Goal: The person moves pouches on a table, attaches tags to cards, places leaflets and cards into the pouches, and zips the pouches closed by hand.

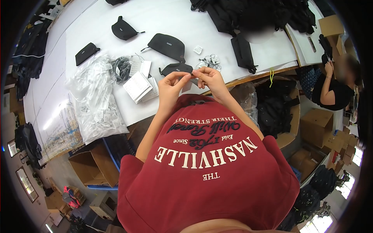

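My left hand (173, 82) and my right hand (211, 79) meet at the table's near edge, thumbs and fingers pinched together. A tiny dark piece shows between the fingertips, too small to name. Just behind them lies a small black pouch (175, 70), its right end at my fingertips; whether they grip it is unclear. Beyond it rests a larger black pouch (167, 46) with a pale logo. A loose bunch of white tags on strings (209, 62) is close to my right hand. Left of my left hand are stacks of white cards (138, 87) and a bundle of black cords (122, 69).
A clear plastic bag of white labels (95, 101) hangs over the table edge. More black pouches (124, 28) lie on the white table (97, 23); black bags (233, 15) are piled at the back. Open cardboard boxes (93, 165) stand below. A co-worker (330, 85) is at the right.
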### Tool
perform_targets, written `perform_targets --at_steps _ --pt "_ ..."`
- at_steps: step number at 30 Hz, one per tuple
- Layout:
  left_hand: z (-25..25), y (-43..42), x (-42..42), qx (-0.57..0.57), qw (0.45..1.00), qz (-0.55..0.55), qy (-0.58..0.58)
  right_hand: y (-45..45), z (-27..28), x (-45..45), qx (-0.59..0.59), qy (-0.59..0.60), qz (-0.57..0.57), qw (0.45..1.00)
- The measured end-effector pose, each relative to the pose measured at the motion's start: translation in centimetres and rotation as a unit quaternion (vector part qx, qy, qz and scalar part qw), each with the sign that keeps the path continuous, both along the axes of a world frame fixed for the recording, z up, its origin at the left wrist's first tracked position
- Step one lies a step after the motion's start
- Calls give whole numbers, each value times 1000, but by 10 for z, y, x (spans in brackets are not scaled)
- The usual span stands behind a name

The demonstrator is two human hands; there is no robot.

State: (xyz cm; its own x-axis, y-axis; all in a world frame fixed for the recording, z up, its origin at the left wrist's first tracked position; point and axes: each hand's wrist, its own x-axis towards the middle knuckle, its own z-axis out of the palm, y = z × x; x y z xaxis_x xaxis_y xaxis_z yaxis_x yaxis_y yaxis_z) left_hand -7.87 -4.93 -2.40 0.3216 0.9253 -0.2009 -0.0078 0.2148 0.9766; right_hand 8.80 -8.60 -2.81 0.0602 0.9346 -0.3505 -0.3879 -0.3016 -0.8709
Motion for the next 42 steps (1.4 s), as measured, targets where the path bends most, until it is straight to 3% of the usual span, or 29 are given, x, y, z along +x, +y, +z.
perform_targets --at_steps 6,9,12,15,21,24,26,30,36,39,42 --pt "-3 1 0 -9 1000 0 -10 0 -1 -2 -19 20 -7 1000" --pt "3 1 -1 3 1000 -9 11 -1 -1 -3 0 -4 -8 1000" --pt "4 1 -1 47 998 -24 40 -1 -2 -4 56 -110 -17 992" --pt "-3 5 -2 74 996 -45 28 -2 7 -1 94 -113 9 989" --pt "-6 14 -11 96 985 -135 38 -2 8 10 29 -29 147 988" --pt "-4 3 -13 122 978 -148 85 10 -14 27 30 -102 239 965" --pt "-1 -3 -15 127 976 -132 116 13 -16 25 45 -82 238 967" --pt "-4 -5 -17 67 993 -85 38 20 -6 17 16 -54 229 972" --pt "-4 -4 -22 38 995 -97 11 17 2 13 20 -47 211 976" --pt "-5 -5 -20 37 995 -89 2 14 0 13 9 -67 203 977" --pt "-5 -9 -21 49 990 -122 47 14 6 19 16 -207 262 942"
